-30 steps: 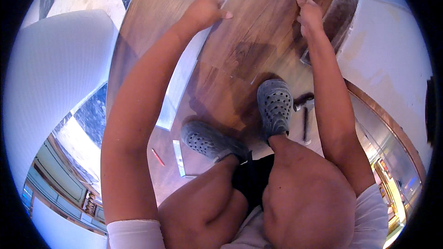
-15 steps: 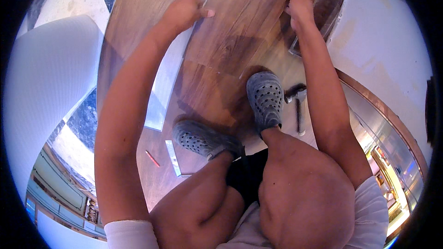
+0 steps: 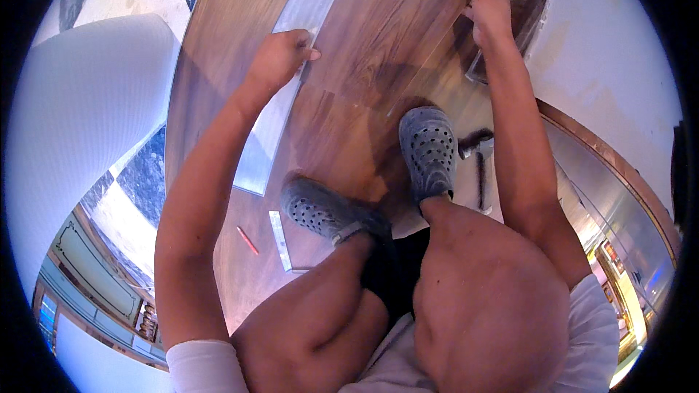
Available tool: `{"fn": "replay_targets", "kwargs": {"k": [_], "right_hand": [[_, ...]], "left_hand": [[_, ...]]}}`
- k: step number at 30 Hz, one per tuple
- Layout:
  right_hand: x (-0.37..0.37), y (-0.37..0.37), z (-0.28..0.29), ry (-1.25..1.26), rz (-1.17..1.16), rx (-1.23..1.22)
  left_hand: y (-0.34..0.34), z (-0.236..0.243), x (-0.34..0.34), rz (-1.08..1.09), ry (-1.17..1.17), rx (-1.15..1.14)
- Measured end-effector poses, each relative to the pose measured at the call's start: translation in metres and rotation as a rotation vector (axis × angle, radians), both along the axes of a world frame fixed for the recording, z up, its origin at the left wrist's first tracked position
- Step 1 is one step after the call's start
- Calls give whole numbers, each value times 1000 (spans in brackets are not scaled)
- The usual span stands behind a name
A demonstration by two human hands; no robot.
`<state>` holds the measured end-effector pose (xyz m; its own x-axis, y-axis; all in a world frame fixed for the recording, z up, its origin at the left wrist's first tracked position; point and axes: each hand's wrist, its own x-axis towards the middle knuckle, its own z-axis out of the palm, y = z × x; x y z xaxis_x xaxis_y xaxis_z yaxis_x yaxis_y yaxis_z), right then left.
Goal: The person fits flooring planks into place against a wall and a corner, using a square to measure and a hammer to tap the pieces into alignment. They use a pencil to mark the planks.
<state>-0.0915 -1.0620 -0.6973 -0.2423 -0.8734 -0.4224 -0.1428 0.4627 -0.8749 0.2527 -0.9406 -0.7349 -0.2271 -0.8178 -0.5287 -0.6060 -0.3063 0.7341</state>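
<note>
I am crouched on a wood-look floor. My left hand grips the left edge of a brown laminate plank, next to a strip of grey underlay. My right hand holds the same plank's right edge near the wall. The plank lies flat in front of my feet, in grey perforated clogs.
A hammer lies to the right of my right foot. A red pencil and a metal ruler rest on the floor by my left foot. A white wall runs along the right, a white curved surface on the left.
Both hands have shifted slightly along the plank's edges as my head moved; the plank stays flat on the floor and my feet have not moved.
</note>
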Motion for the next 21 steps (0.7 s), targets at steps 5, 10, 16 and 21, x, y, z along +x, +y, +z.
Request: {"fn": "replay_targets", "kwargs": {"k": [5, 10, 16, 21], "right_hand": [[-10, -7, -15, 49, 15, 16], [-1, -5, -14, 90, -16, 21], [-22, -6, -26, -17, 94, -182], [7, -6, -12, 89, -43, 5]], "left_hand": [[0, -10, 0, 59, 49, 33], [0, -5, 0, 8, -23, 55], [2, -2, -4, 20, -16, -3], [20, 2, -12, 60, -272, -190]]}}
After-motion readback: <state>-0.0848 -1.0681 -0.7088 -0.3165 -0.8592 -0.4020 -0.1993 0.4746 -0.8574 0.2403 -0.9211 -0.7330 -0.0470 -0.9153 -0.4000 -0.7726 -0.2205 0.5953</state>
